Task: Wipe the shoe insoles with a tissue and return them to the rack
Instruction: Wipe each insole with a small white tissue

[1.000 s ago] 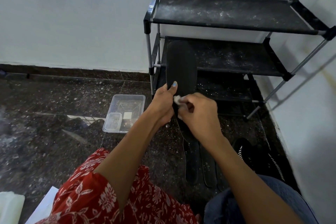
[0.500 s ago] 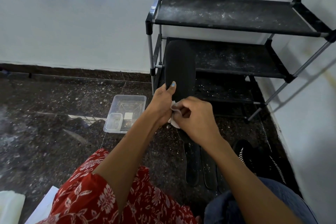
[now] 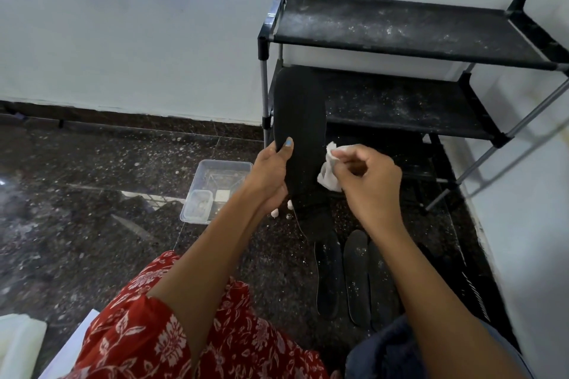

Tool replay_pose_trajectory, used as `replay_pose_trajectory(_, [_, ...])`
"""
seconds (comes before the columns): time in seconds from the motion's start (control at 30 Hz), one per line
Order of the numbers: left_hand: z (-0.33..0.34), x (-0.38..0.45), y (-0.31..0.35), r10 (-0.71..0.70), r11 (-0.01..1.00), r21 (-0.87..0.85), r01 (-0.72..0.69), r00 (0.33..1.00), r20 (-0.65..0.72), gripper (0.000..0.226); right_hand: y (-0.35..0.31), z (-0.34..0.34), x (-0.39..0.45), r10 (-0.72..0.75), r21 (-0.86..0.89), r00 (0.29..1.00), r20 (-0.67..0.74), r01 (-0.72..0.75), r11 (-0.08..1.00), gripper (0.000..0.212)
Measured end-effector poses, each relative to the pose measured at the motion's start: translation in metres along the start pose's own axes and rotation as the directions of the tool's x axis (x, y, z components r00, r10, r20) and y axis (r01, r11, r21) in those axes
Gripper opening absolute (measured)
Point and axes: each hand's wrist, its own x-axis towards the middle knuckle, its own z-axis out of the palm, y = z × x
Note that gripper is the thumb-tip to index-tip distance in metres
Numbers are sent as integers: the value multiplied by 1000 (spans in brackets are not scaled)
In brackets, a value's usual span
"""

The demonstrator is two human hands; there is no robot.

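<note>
- A black insole (image 3: 300,120) is held upright in front of the rack (image 3: 400,28), its toe end reaching up over the left edge of the middle shelf.
- The left hand (image 3: 271,175) grips the insole along its left edge, thumb (nail painted pale blue) pressed on the face and fingers wrapped behind.
- The right hand (image 3: 366,175) pinches a crumpled white tissue (image 3: 331,169) between thumb and fingertips, with the tissue at the insole's right edge; whether it touches the face I cannot tell.
- 3 more dark insoles (image 3: 357,277) lie side by side on the speckled floor (image 3: 123,163) below the hands, flecked with pale dust.
- The rack's black shelves show the same pale dust.
- A clear plastic container (image 3: 215,191) sits on the floor left of the left wrist.
</note>
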Motion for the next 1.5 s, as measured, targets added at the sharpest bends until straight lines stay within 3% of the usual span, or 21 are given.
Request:
replay_pose_trajectory(0.1, [0, -2, -1, -15, 1000, 6, 14, 999, 33, 28, 1, 16, -8, -192, -165, 980, 57, 199, 966, 18])
replay_pose_trajectory(0.17, [-1, -2, 0, -18, 1000, 9, 18, 999, 30, 30, 2, 24, -10, -246, -195, 961, 129, 268, 944, 19])
replay_pose_trajectory(0.33, [-1, -1, -3, -1, 1000, 26, 0, 999, 40, 29, 3, 23, -8, -199, -152, 977, 80, 209, 966, 20])
replay_pose_trajectory(0.5, [-2, 1, -3, 62, 998, 21, -62, 998, -7, 23, -1, 31, -22, -237, -112, 938, 252, 272, 956, 19])
replay_pose_trajectory(0.67, [-1, -2, -1, 34, 999, 26, -34, 999, 20, 26, 6, 22, -12, -182, -240, 983, 20, 182, 954, 15])
replay_pose_trajectory(0.8, [-4, 0, -1, 55, 998, 18, -54, 998, -27, 23, -3, 30, -25, -247, -115, 927, 281, 288, 951, 18])
replay_pose_trajectory(0.93, [-8, -1, 2, 32, 999, 14, -32, 999, -1, 23, 3, 27, -15, -146, -162, 986, 77, 157, 974, 16])
replay_pose_trajectory(0.97, [-9, -2, 2, 34, 999, 14, -34, 999, -2, 23, 2, 26, -15, -151, -165, 984, 91, 165, 972, 16])
replay_pose_trajectory(1.07, [-10, 0, 2, 44, 999, 1, -44, 999, -21, 23, -4, 32, -25, -197, -123, 930, 311, 245, 962, 17])
replay_pose_trajectory(1.1, [-10, -1, 3, 40, 999, 2, -40, 999, -20, 24, -4, 33, -27, -188, -142, 930, 315, 242, 960, 16])
replay_pose_trajectory(1.23, [-7, -3, 4, 32, 999, 41, -32, 999, -4, 26, 2, 26, -17, -82, -244, 993, 90, 102, 965, 17])
replay_pose_trajectory(1.37, [-5, -2, 4, 33, 999, 42, -31, 998, -56, 26, -5, 31, -27, -128, -186, 935, 332, 198, 962, 17])
replay_pose_trajectory(1.5, [-6, -2, 4, 26, 998, 54, -24, 999, -38, 25, 6, 23, -17, -58, -314, 994, 90, 83, 946, 16])
